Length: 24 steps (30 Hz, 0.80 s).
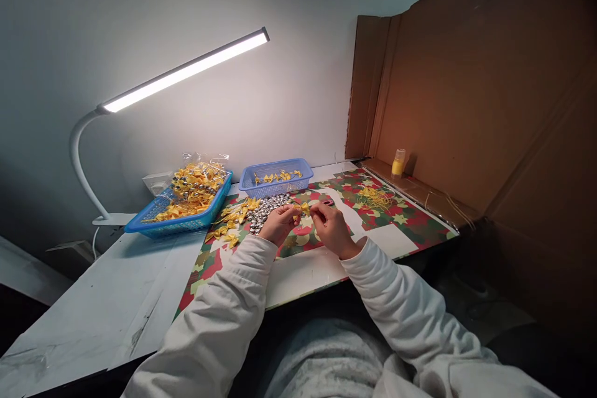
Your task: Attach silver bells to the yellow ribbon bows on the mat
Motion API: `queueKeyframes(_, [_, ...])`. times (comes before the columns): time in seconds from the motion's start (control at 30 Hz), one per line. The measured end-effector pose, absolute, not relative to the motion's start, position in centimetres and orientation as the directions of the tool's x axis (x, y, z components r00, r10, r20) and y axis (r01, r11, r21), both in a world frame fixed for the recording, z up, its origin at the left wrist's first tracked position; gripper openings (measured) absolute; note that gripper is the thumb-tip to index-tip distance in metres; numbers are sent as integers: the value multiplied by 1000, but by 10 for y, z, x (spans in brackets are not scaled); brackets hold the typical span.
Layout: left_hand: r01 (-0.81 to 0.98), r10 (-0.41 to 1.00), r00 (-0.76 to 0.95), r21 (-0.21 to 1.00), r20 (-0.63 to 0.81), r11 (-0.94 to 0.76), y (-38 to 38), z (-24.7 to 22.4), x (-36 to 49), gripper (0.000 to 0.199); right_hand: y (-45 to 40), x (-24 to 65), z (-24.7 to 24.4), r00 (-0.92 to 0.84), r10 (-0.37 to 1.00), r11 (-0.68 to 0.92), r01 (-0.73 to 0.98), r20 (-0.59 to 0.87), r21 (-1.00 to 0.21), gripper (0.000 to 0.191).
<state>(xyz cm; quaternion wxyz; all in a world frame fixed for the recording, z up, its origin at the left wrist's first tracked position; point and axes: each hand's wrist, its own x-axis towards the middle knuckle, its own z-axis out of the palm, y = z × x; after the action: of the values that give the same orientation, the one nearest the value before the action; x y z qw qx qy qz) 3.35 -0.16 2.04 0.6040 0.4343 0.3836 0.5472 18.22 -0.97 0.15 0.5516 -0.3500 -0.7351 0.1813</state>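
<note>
A small yellow bow (305, 208) is pinched between my two hands above the patterned mat. My left hand (280, 224) closes on its left side, and my right hand (330, 226) has its fingertips on the right side. Just beyond my left hand lies a pile of silver bells (268, 208). Loose yellow bows (233, 216) are spread to the left of the pile. Farther right on the mat sits a tangle of yellow cord (374, 198).
A blue basket (212, 211) heaped with yellow bows stands at the left, a lilac-blue basket (275, 186) at the back. A lit lamp (186, 71) leans over the left side. Cardboard (466, 93) walls the right, beside a small yellow bottle (398, 163).
</note>
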Motion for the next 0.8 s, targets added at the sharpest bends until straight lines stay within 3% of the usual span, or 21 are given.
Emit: queueKeyframes(0.8, [-389,997,78,920,-25,53,0,19,34,20,-10,182,3,-131,716,687,306,685,-659,16])
